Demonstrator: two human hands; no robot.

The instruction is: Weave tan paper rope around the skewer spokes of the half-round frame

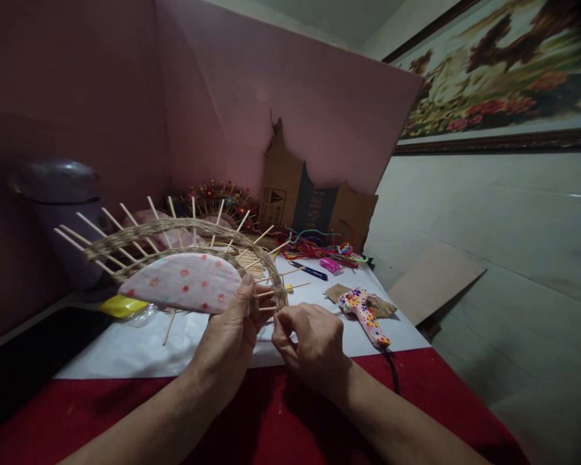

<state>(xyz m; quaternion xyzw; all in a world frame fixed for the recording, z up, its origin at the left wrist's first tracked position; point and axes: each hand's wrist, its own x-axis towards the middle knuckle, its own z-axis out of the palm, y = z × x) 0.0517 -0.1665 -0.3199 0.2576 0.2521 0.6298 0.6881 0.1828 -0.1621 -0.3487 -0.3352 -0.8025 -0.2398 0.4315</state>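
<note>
The piece I am working on, a half-round panel covered in pale, red-spotted fabric [181, 284] and ringed by pale wooden sticks [193, 210], is held up to the left of the flower-patterned glue gun [370, 323]. My left hand [230, 339] grips the panel's right end, the end nearer the glue gun, thumb across the front and fingers behind. My right hand [314, 339], between the panel and the glue gun, has thumb and forefinger pinched together at the lower right end of the outer brown twine band [213, 226]; whether a loose strand lies between them I cannot make out. I judge the step to be working twine around the last sticks at this end. To do it well, I should draw each turn snug without bending the thin sticks, hold the band evenly spaced from the panel, and brace the stick being worked so it does not twist loose. The panel's long axis runs left to right, dipping slightly towards the glue gun's side; its straight edge is underneath, its curved edge arches upward, and the sticks fan outward from it.
</note>
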